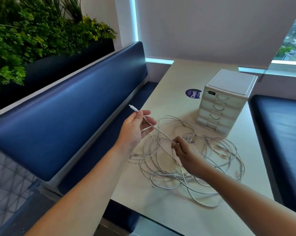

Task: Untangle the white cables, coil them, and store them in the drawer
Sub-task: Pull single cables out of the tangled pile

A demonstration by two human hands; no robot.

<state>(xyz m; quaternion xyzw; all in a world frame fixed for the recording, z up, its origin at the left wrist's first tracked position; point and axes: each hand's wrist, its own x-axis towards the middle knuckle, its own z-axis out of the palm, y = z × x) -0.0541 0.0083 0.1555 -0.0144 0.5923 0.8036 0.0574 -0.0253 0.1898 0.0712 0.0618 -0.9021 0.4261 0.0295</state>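
Pinching one white cable (pixel 162 136): left hand (pixel 135 128) nr plug, right hand (pixel 183 150) lower.

Both bare forearms are stretched forward from the lower edge of the view. The left hand (pixel 133 132) is raised with the palm turned up and inward. A white cable (pixel 161 133) is pinched between its thumb and forefinger, and the other fingers are loosely spread. The right hand (pixel 186 154) is held near it, lower in the view, and is seen from the back. Its fingers are curled, and the same cable is pinched at the fingertips (pixel 174 143).
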